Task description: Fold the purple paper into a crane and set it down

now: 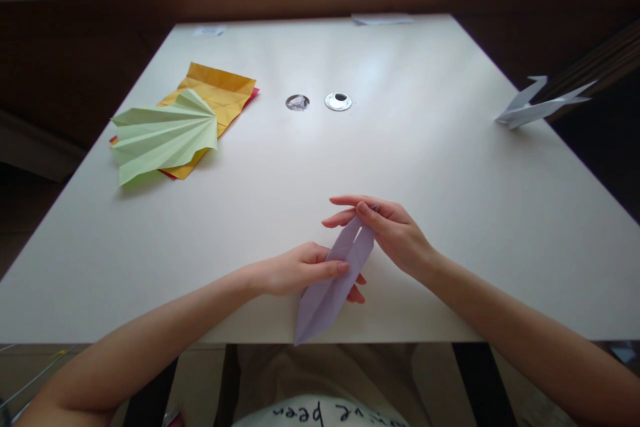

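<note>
Lilac paper (323,307), already folded narrow (what's left, I can't tell), clamped in left hand (303,271), pinched by right hand (397,230).

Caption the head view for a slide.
The left hand and right hand hold a folded lilac paper by the near edge of a white table.

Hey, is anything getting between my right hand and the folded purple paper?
Nothing visible is: your right hand pinches the upper end of the folded purple paper directly, while your left hand holds its middle.
</note>
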A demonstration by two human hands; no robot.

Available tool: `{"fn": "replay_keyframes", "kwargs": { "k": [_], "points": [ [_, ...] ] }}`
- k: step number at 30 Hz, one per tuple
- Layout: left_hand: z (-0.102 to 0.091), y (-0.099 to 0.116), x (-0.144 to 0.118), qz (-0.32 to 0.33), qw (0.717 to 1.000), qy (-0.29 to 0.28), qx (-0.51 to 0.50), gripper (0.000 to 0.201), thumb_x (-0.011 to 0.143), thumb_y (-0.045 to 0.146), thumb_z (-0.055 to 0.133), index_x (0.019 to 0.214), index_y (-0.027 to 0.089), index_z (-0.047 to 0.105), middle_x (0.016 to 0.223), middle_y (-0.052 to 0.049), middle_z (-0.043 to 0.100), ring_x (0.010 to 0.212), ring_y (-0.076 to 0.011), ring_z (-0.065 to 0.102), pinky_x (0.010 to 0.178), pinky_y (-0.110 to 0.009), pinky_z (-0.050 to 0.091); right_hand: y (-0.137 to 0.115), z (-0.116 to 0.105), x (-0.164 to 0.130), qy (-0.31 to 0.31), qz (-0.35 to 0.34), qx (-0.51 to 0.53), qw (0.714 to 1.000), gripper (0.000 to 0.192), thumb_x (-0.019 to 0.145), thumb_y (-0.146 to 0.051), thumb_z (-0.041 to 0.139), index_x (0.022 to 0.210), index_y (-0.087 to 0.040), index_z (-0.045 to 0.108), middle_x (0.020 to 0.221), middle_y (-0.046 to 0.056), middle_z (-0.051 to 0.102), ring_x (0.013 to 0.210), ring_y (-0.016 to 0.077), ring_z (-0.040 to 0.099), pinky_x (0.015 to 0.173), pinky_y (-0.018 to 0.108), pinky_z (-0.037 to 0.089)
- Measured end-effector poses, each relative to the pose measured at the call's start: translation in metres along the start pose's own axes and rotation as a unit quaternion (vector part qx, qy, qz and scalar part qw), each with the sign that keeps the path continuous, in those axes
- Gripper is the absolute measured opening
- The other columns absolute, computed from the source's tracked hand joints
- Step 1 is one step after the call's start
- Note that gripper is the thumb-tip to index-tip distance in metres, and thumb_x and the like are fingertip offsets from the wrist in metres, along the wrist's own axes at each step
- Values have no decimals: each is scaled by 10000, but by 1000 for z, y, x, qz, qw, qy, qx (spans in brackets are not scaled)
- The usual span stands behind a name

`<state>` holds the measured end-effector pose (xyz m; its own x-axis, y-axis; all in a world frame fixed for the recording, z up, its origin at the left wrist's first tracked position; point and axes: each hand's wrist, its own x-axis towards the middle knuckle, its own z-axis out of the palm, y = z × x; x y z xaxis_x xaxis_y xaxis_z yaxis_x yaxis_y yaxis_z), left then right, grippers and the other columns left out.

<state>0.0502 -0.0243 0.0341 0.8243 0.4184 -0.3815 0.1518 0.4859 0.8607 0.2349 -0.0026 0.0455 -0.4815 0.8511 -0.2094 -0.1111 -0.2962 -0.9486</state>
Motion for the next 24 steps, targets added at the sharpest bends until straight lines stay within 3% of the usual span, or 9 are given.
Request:
{"fn": "replay_keyframes", "kwargs": {
  "k": [2,8,10,12,14,17,19,21,24],
  "points": [
    [0,0,0,2,1000,-2,0,381,898,426,428,1049,135,621,1010,-116,695,997,-209,631,900,-346,464,-1,0,0,8,-11,-8,1000,335,874,-450,465,1088,-238,611,934,34,711,592,125,638,568,262,504],
    [-1,-2,2,26,999,19,-42,357,896,395,448,1009,112,634,951,-125,708,934,-208,655,861,-343,487,0,-2,0,-1,-49,16,999,491,876,-563,358,1209,-246,530,1114,53,651,996,184,611,846,328,483],
    [-1,-4,4,43,995,44,-84,367,884,412,467,998,108,638,935,-128,709,894,-211,667,829,-340,503,3,-2,2,-26,-22,-4,999,486,830,-552,471,1197,-238,532,1075,53,656,921,179,625,784,311,498],
    [-1,-6,6,64,988,76,-115,386,866,443,488,966,108,651,924,-127,710,872,-213,671,823,-338,507,7,-1,3,-78,31,-38,996,386,799,-483,566,1051,-194,610,781,21,668,686,142,620,610,257,493],
    [-1,-8,9,75,984,99,-126,397,852,466,502,944,114,661,912,-120,711,864,-214,671,828,-339,506,11,1,3,-126,78,-42,988,333,817,-464,547,868,-150,646,506,-38,520,479,100,521,470,222,427],
    [-2,-8,11,75,985,104,-117,342,831,429,554,955,131,666,934,-103,708,885,-214,667,848,-340,499,13,5,3,-116,97,-12,988,362,828,-468,522,882,-136,654,427,-76,389,395,74,432,405,206,374],
    [-2,-8,11,75,987,97,-106,294,817,377,591,968,136,669,968,-97,702,923,-215,658,881,-338,485,12,7,3,-82,91,-10,992,374,818,-470,537,968,-150,660,438,-70,416,392,73,429,392,205,373],
    [-3,-9,11,70,988,89,-104,273,818,337,599,993,137,661,998,-99,695,947,-216,652,901,-344,477,10,7,2,-52,73,-19,996,372,816,-473,538,1003,-179,668,526,-29,544,459,95,510,421,217,421],
    [-2,-9,10,58,987,77,-126,269,834,298,582,1043,136,631,1013,-108,691,917,-206,665,881,-350,490,8,4,0,-17,10,-29,999,307,834,-436,535,1002,-222,678,917,32,693,795,159,645,665,276,533]
  ]
}}
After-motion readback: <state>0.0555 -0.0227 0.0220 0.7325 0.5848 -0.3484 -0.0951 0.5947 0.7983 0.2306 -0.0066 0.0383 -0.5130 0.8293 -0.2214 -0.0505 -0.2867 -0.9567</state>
